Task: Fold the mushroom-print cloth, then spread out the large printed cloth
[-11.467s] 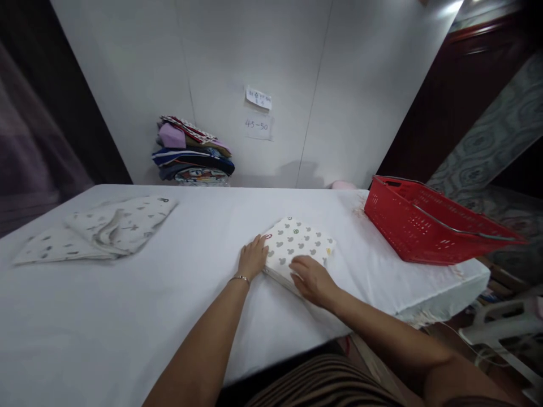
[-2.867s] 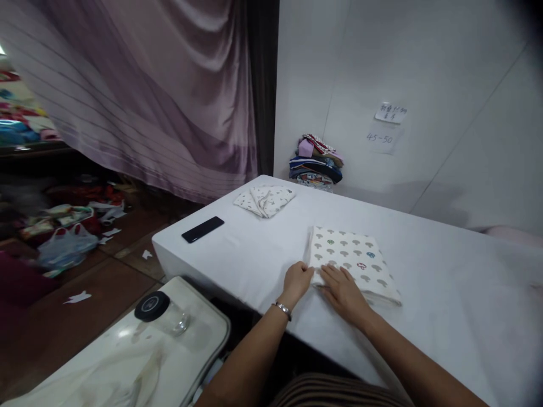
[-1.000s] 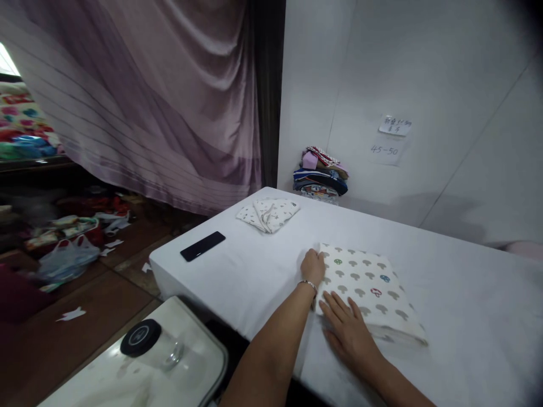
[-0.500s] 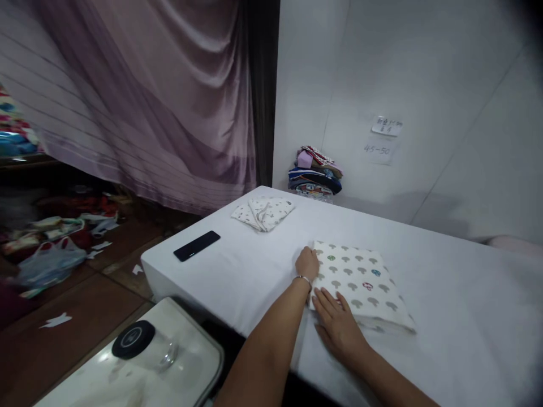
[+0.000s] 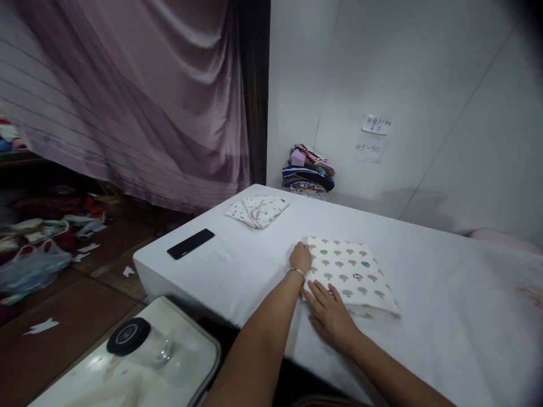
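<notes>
A folded white cloth (image 5: 348,270) printed with grey mushrooms, a few of them coloured, lies flat on the table. At its left edge, my left hand (image 5: 301,258) is closed with the fingers curled around the side; the fingertips are partly hidden. My right hand (image 5: 331,314) rests with spread fingers on the near left corner of this cloth, palm down. Farther off to the left lies a second folded cloth (image 5: 271,209), white with small dark prints, with a loose twisted fold on top.
On the white-covered table (image 5: 241,277) a black phone (image 5: 190,243) lies near the left edge. A glass jar (image 5: 159,350) with a black lid lies on a white surface (image 5: 106,376) at lower left. Folded fabrics (image 5: 307,172) are stacked by the wall; a curtain (image 5: 169,102) hangs left.
Since the oldest frame, the view has turned left and the red basket has left it. Since 2.9 s ago, my left hand has moved farther up the cloth's left edge. Lately only the view shifts slightly.
</notes>
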The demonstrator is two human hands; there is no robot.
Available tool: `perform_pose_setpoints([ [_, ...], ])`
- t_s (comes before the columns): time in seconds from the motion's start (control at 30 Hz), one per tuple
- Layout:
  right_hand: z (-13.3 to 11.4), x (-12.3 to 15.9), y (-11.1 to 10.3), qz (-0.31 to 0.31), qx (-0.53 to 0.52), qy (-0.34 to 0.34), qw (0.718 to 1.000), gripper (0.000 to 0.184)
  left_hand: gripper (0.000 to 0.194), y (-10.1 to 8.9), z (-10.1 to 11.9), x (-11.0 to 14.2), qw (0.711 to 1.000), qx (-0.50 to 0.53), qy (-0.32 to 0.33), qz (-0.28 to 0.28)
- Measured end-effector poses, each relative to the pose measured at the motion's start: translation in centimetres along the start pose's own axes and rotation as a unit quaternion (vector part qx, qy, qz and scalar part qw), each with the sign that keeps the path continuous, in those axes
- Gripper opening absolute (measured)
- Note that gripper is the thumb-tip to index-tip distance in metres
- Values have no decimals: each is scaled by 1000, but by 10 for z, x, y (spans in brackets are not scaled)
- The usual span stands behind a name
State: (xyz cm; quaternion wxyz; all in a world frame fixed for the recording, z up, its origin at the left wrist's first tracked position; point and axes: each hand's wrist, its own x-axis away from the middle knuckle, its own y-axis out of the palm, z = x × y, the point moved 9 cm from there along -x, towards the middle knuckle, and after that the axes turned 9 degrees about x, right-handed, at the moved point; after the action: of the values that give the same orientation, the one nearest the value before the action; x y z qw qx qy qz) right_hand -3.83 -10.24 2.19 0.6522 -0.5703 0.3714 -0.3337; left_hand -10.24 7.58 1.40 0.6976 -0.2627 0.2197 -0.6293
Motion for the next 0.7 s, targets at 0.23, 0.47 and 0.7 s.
perform_pose_setpoints([
  [0.23,0,1,3,25,11,1,1000,64,37,-2,0,-7,1000,4,-13,-1],
  [0.47,-1,0,4,25,16,1,1000,62,37,5,0,-14,1000,-8,-14,-26],
  [0.7,-1,0,6,28,22,0,999,59,37,10,-2,-16,999,-22,-11,-27],
])
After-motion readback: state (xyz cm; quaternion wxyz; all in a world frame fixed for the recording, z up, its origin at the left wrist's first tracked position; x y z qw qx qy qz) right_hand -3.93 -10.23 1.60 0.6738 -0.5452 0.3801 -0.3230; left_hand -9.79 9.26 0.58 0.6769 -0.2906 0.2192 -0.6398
